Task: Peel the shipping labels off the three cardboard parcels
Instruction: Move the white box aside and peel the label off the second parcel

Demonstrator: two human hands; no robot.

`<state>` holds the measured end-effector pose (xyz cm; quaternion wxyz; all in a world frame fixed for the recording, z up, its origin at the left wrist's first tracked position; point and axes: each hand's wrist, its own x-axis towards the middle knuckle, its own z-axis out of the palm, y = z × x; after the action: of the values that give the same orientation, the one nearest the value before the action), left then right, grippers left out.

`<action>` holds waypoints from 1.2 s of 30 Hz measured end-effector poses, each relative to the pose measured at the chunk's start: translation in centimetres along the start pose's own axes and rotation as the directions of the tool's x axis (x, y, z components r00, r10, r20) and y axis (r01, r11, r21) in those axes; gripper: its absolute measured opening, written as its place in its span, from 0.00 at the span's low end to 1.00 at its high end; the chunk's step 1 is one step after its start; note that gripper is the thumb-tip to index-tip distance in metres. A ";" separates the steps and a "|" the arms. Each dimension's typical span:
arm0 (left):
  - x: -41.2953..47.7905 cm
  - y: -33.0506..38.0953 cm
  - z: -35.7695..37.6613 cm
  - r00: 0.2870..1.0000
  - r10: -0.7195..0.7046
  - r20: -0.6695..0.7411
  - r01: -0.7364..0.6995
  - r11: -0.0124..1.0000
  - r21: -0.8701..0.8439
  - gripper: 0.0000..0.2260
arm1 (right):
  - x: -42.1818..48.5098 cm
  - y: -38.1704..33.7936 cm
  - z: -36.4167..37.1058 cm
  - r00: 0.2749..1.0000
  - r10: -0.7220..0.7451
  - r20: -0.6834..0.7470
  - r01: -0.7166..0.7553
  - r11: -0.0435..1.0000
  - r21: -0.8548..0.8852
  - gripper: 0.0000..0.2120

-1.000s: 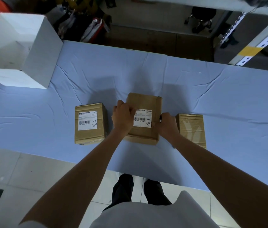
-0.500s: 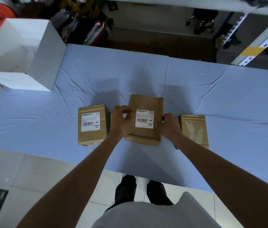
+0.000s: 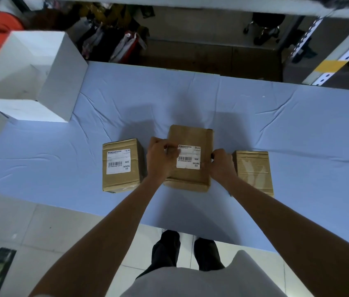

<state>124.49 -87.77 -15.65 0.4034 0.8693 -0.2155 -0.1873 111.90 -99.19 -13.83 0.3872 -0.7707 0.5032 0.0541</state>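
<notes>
Three brown cardboard parcels sit in a row on the blue table. The middle parcel [image 3: 190, 136] carries a white shipping label [image 3: 189, 160]. My left hand [image 3: 161, 156] has its fingertips curled at the label's upper left corner, pinching at its edge. My right hand [image 3: 220, 165] grips the parcel's right side, steadying it. The left parcel [image 3: 120, 183] bears its own white label [image 3: 118, 161]. On the right parcel [image 3: 254, 170] I see only shiny tape on top, no label.
A large white open box [image 3: 47, 91] stands at the table's back left. The blue cloth table [image 3: 297, 136] stretches wide to the right and behind the parcels. Its front edge runs just below the parcels, with tiled floor and my feet beneath.
My left hand's fingers slid from the parcel's left edge onto the label's upper left corner. The right hand stays on the parcel's right side.
</notes>
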 end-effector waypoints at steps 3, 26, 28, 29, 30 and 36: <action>0.1 0.0 -0.2 1.000 0.011 -0.001 -0.011 1.000 0.016 0.06 | 0.0 -0.1 0.0 1.000 0.005 -0.015 -0.005 1.000 0.021 0.04; 0.5 1.0 0.5 0.999 -0.050 -0.020 0.052 0.986 0.157 0.04 | -1.8 1.4 -1.1 0.974 -0.163 0.157 0.131 0.971 0.200 0.56; 0.5 1.0 0.5 0.998 -0.053 -0.028 0.056 0.988 0.146 0.04 | -1.9 1.5 -1.2 0.974 -0.159 0.159 0.123 0.970 0.211 0.57; 0.5 1.0 0.5 0.998 -0.053 -0.033 0.057 0.988 0.145 0.04 | -1.9 1.5 -1.2 0.974 -0.160 0.159 0.123 0.968 0.218 0.57; 0.5 1.1 0.5 0.998 -0.053 -0.037 0.058 0.988 0.146 0.05 | -1.9 1.4 -1.2 0.974 -0.162 0.160 0.124 0.967 0.224 0.56; 0.6 1.3 0.7 0.998 -0.056 -0.030 0.060 0.985 0.162 0.04 | -1.8 1.4 -1.1 0.974 -0.158 0.161 0.118 0.965 0.235 0.56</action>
<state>124.35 -89.26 -15.09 0.3281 0.9075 -0.1996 -0.1699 109.54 -98.83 -12.95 0.5179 -0.7475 0.4142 0.0387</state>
